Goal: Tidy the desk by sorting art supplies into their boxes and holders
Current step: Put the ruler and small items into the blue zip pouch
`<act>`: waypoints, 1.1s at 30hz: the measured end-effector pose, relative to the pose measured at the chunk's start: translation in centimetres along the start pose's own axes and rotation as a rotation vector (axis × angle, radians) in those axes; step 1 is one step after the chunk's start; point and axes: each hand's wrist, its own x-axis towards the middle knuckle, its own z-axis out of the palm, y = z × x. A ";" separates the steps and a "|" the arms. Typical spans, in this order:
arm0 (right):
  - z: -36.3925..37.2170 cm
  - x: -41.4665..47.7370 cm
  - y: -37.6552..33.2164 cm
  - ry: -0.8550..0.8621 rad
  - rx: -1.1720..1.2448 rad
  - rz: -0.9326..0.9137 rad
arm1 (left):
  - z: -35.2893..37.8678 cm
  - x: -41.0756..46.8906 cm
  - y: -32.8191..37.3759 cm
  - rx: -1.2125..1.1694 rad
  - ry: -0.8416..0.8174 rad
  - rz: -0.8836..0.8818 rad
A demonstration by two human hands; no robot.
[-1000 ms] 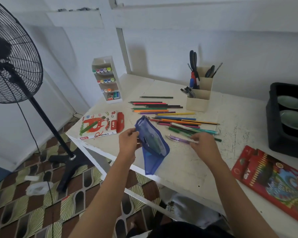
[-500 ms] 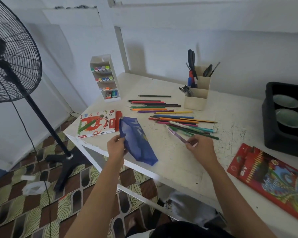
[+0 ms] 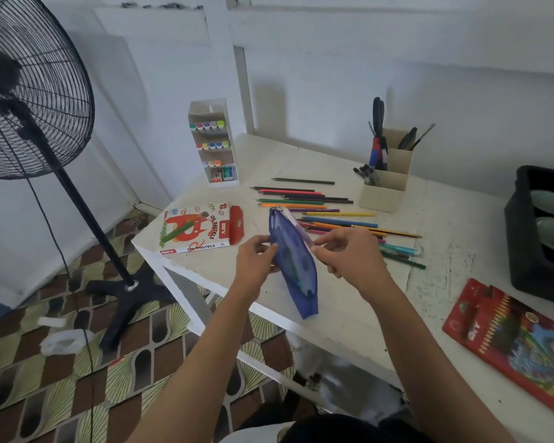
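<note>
A blue see-through zip pouch [image 3: 296, 266] hangs tilted over the front of the white desk [image 3: 349, 305], its mouth pointing away from me. My left hand [image 3: 255, 260] pinches the pouch's left edge. At the right edge, my right hand [image 3: 349, 254] grips a pale purple pen [image 3: 298, 223] that lies along the pouch's mouth. Several loose coloured pencils [image 3: 333, 215] lie spread on the desk just behind the pouch. A dark pen shape shows through the pouch fabric.
An oil pastels box [image 3: 195, 230] lies at the desk's left corner, with a white marker rack [image 3: 213, 139] behind it. A beige pen holder [image 3: 384, 190] holds scissors. A black tray [image 3: 531, 238] with bowls sits right; a red pencil box [image 3: 518, 340] lies front right. A standing fan [image 3: 29, 100] is left.
My right hand lifted the purple pen off the desk and brought it to the pouch's mouth. My left hand raised and turned the pouch toward the middle.
</note>
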 end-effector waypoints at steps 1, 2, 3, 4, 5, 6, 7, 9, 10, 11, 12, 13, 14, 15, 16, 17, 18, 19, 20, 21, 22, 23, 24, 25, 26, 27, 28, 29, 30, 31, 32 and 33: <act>0.1 0.1 -0.1 0.001 -0.024 0.016 | 0.1 0.1 0.0 0.003 -0.004 -0.007; 0.3 0.2 -0.2 -0.001 -0.047 0.035 | -0.1 0.2 0.0 0.001 -0.005 -0.020; 0.5 0.4 -0.2 -0.008 -0.063 0.054 | -0.2 0.4 0.1 -0.002 -0.009 -0.033; 0.7 0.5 -0.2 -0.019 -0.076 0.073 | -0.4 0.7 0.1 -0.006 -0.016 -0.044; 1.0 0.6 -0.3 -0.029 -0.088 0.091 | -0.7 0.9 0.1 -0.005 -0.030 -0.051; 1.4 0.6 -0.4 -0.038 -0.100 0.106 | -0.9 1.1 0.2 0.003 -0.046 -0.051; 1.8 0.8 -0.4 -0.042 -0.114 0.113 | -1.1 1.3 0.3 0.016 -0.061 -0.050; 2.8 1.0 -0.6 -0.042 -0.130 0.121 | -1.4 1.7 0.5 0.038 -0.098 -0.052; 3.3 1.1 -0.6 -0.047 -0.124 0.115 | -1.4 1.8 0.5 0.033 -0.114 -0.054; 3.7 1.1 -0.7 -0.045 -0.111 0.110 | -1.5 2.0 0.6 0.026 -0.131 -0.055; 4.1 1.2 -0.8 -0.030 -0.097 0.108 | -1.7 2.1 0.7 0.023 -0.146 -0.055; 4.4 1.3 -0.8 0.006 -0.087 0.106 | -1.8 2.3 0.8 0.027 -0.160 -0.053; 4.6 1.3 -0.7 0.062 -0.078 0.105 | -2.1 2.7 0.7 0.036 -0.174 -0.050; 4.6 1.3 -0.4 0.123 -0.069 0.111 | -2.2 3.0 0.7 0.043 -0.183 -0.043; 4.5 1.3 0.0 0.188 -0.057 0.122 | -2.4 3.4 0.7 0.045 -0.192 -0.036; 4.3 1.3 0.6 0.250 -0.042 0.135 | -2.5 3.7 0.8 0.038 -0.197 -0.028; 4.0 1.3 1.2 0.307 -0.037 0.151 | -2.5 3.9 1.0 0.030 -0.202 -0.021; 3.6 1.4 2.0 0.348 -0.047 0.170 | -2.6 4.2 1.1 0.023 -0.200 -0.018; 3.3 1.3 2.7 0.382 -0.071 0.197 | -2.7 4.4 1.1 0.015 -0.205 -0.017; 2.9 1.3 3.6 0.398 -0.101 0.221 | -2.7 4.5 1.2 0.006 -0.204 -0.018; 2.5 1.4 4.4 0.408 -0.138 0.243 | -2.7 4.7 1.2 -0.004 -0.207 -0.018; 2.1 1.6 5.1 0.417 -0.179 0.256 | -2.8 4.8 1.2 -0.009 -0.214 -0.017; 1.6 2.0 6.0 0.417 -0.232 0.263 | -2.8 4.9 1.3 -0.005 -0.214 -0.018; 1.2 2.5 6.7 0.424 -0.302 0.263 | -2.8 5.0 1.4 -0.003 -0.220 -0.020; 0.8 3.0 7.3 0.431 -0.375 0.265 | -2.9 5.1 1.4 0.000 -0.227 -0.025; 0.5 3.4 7.9 0.435 -0.434 0.268 | -2.9 5.2 1.5 0.001 -0.234 -0.035; 0.3 4.0 8.3 0.435 -0.480 0.267 | -3.0 5.5 1.6 0.001 -0.237 -0.045; 0.2 4.5 8.6 0.426 -0.519 0.269 | -3.1 5.7 1.6 0.001 -0.241 -0.052; 0.2 4.9 8.8 0.416 -0.554 0.277 | -3.1 5.8 1.6 0.006 -0.242 -0.056; 0.3 5.2 9.0 0.407 -0.582 0.287 | -3.2 6.0 1.6 0.011 -0.240 -0.062; 0.3 5.5 9.1 0.395 -0.604 0.296 | -3.3 6.1 1.6 0.011 -0.236 -0.064; 0.3 5.6 9.6 0.382 -0.611 0.318 | -3.1 6.1 1.5 0.019 -0.235 -0.075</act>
